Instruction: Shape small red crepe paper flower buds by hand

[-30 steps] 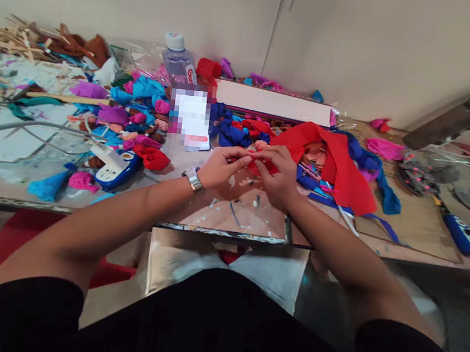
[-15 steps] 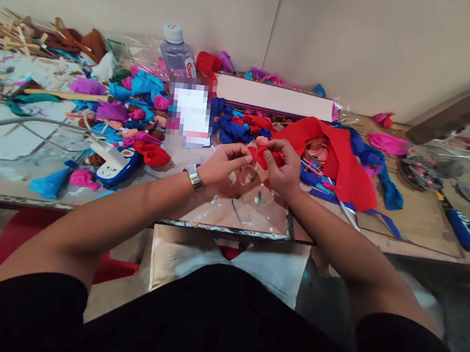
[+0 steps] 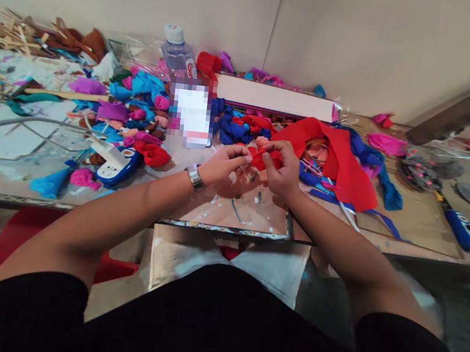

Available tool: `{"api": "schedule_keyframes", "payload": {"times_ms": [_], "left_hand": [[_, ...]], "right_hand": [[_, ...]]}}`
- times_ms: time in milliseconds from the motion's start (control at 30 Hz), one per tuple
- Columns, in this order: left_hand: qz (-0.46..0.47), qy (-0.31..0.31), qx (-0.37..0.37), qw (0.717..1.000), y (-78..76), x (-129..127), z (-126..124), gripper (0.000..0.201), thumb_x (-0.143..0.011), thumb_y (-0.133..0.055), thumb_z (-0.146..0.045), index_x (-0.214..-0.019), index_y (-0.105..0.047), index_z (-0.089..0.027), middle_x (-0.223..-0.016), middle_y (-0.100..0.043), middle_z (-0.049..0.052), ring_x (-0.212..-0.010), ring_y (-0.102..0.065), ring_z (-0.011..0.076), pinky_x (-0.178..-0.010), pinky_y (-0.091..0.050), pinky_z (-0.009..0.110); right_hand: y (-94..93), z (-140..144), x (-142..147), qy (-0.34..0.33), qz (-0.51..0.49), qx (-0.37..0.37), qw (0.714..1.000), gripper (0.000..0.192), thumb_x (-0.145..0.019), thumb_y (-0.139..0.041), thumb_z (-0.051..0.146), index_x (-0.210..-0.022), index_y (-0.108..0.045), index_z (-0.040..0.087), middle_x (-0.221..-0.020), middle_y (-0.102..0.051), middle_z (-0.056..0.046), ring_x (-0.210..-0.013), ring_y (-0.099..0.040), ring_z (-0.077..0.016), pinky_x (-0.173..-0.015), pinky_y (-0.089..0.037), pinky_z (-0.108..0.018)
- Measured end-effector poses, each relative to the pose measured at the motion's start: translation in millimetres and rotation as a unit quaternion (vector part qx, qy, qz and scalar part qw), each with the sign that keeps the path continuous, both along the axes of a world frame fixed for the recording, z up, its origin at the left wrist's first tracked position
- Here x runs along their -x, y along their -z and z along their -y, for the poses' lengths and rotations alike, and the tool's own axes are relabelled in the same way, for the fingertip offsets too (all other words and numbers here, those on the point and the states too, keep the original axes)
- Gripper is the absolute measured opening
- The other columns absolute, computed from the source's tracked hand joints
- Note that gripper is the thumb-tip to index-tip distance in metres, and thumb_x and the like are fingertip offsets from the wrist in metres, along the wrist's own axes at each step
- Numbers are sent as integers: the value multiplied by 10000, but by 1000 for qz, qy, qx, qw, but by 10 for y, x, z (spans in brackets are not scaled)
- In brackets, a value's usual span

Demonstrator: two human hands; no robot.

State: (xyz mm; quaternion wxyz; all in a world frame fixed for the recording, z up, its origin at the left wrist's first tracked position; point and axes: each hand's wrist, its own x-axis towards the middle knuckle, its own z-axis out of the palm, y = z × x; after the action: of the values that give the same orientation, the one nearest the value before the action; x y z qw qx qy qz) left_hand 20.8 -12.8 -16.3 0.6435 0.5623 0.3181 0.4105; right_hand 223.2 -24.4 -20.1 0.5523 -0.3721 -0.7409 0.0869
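Observation:
A small piece of red crepe paper [image 3: 261,158] is stretched between my two hands, above the front middle of the table. My left hand [image 3: 224,165], with a metal watch on its wrist, pinches the paper's left end between thumb and fingertips. At the other end, my right hand [image 3: 283,169] closes thumb and fingers on the paper, hiding part of it. Just beyond my right hand lies a wide red crepe paper strip [image 3: 347,171], curled over smaller scraps. Behind my hands is a heap of dark blue paper pieces [image 3: 229,129].
To the left are rolled paper pieces [image 3: 113,110], a blue-and-white power socket [image 3: 117,167] with a cable, and green-handled pliers [image 3: 37,98]. A water bottle [image 3: 179,58] stands behind a blurred phone [image 3: 193,117]. A long pale box [image 3: 274,96] lies at the back; a dark tumbler [image 3: 455,112] leans right.
The red paper between my hands now looks pulled out flatter towards my left fingertips. Both hands stay in nearly the same place, and the table things have not moved.

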Motion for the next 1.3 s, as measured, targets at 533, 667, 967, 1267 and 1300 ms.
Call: {"api": "schedule_keyframes", "payload": {"times_ms": [533, 667, 967, 1267, 1300], "left_hand": [[-106, -116, -201, 967, 79, 48, -56, 330, -933, -741, -502, -1056, -718, -196, -991, -744, 44, -850, -642, 155, -761, -523, 279], [-120, -105, -215, 964, 74, 67, -53, 391, -913, -769, -556, -1046, -765, -189, -1036, -781, 69, -922, -697, 191, -847, -550, 325], [-102, -87, -216, 967, 119, 72, -75, 414, -916, -783, -594, -1020, -776, -194, -1045, -783, 68, -951, -712, 196, -879, -560, 330], [-86, -82, -197, 973, 125, 73, -76, 476, -917, -764, -651, -1060, -791, -198, -1031, -789, 65, -932, -704, 188, -887, -564, 322], [-90, -81, -195, 973, 133, 72, -79, 477, -915, -764, -654, -1063, -798, -201, -1034, -792, 66, -933, -707, 191, -882, -566, 324]], "right_hand": [[21, -29, 0, 7, 58, 11, 998, 305, -1048, -645, 538, -1016, -753, 255, -1024, -799, -53, -1013, -692, -256, -936, -499, -451], [26, -20, -2, 4, 66, 21, 998, 298, -1037, -666, 545, -1019, -789, 274, -1013, -810, -44, -1027, -689, -264, -959, -497, -468], [4, -6, -6, -1, 52, 15, 999, 286, -1007, -713, 559, -1014, -820, 294, -985, -822, -37, -1009, -686, -268, -947, -518, -476], [4, 1, -2, 8, 46, 16, 999, 294, -995, -727, 558, -966, -799, 274, -982, -826, -43, -1006, -693, -269, -952, -514, -481], [4, 0, -1, 11, 46, 16, 999, 289, -995, -727, 551, -956, -796, 274, -973, -825, -42, -1001, -692, -269, -954, -514, -483]]}}
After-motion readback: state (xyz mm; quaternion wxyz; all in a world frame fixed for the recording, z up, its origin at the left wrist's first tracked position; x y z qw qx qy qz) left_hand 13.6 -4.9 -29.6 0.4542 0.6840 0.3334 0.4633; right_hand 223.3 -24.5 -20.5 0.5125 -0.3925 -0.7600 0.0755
